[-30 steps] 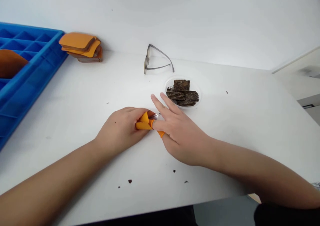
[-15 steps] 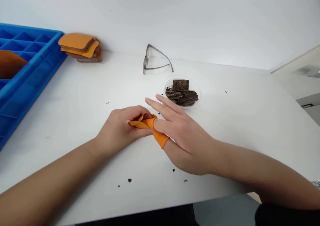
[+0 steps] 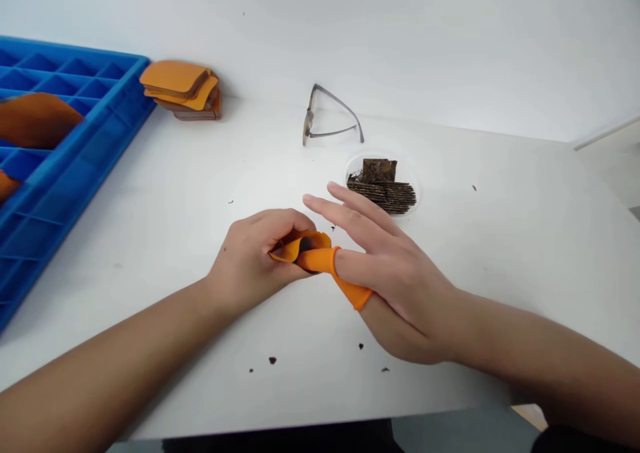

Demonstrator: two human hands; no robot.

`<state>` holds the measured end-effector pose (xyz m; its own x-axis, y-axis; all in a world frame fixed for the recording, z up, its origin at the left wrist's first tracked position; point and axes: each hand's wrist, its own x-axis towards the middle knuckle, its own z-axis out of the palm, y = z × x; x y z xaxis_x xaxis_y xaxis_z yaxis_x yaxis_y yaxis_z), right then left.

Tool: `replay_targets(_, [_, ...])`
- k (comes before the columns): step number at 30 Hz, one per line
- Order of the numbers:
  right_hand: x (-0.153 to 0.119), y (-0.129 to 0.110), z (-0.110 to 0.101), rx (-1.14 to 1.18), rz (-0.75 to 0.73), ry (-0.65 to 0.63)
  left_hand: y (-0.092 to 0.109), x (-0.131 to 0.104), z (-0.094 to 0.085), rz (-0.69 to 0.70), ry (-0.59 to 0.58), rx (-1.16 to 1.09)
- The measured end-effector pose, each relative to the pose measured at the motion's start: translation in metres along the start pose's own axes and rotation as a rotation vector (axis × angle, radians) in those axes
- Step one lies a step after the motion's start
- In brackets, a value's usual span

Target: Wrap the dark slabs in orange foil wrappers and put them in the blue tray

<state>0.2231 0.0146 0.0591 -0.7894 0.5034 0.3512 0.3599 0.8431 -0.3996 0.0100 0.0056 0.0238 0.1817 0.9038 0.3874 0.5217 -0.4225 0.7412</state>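
My left hand [image 3: 260, 249] is closed round an orange pouch [image 3: 285, 249], whose mouth gapes toward the right. Orange finger cots [image 3: 350, 285] cover the thumb and index finger of my right hand [image 3: 400, 273]. Those two fingertips reach to the pouch's mouth, with something dark between them that I cannot make out; the other fingers are stretched out. Behind my right hand, a clear round dish [image 3: 417, 189] holds a row of thin dark brown squares [image 3: 387, 196], with more squares lying on top.
A blue divided crate [image 3: 105, 133] with orange pouches [image 3: 40, 119] in it stands at the left. Beside it is a stack of orange pouches [image 3: 177, 83]. Glasses [image 3: 333, 113] lie behind the dish. Dark crumbs [image 3: 273, 360] are scattered on the white table [image 3: 200, 399].
The pouch's mouth has opened wider, and dark material now shows at it. My right hand has shifted slightly right and down relative to my left. The whole view has shifted a little.
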Motion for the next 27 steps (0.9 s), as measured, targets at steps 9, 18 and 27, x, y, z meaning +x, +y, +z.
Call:
replay_targets(9, [-0.003, -0.014, 0.002, -0.270, -0.047, 0.035, -0.003, -0.005, 0.002, 0.134, 0.020, 0.107])
replay_targets(18, [-0.008, -0.022, 0.003, -0.436, -0.097, 0.181, 0.002, -0.007, 0.003, 0.013, 0.054, -0.092])
replay_targets(27, [-0.002, -0.024, 0.010, -0.686, 0.043, 0.191, -0.002, -0.007, 0.010, -0.067, 0.164, -0.077])
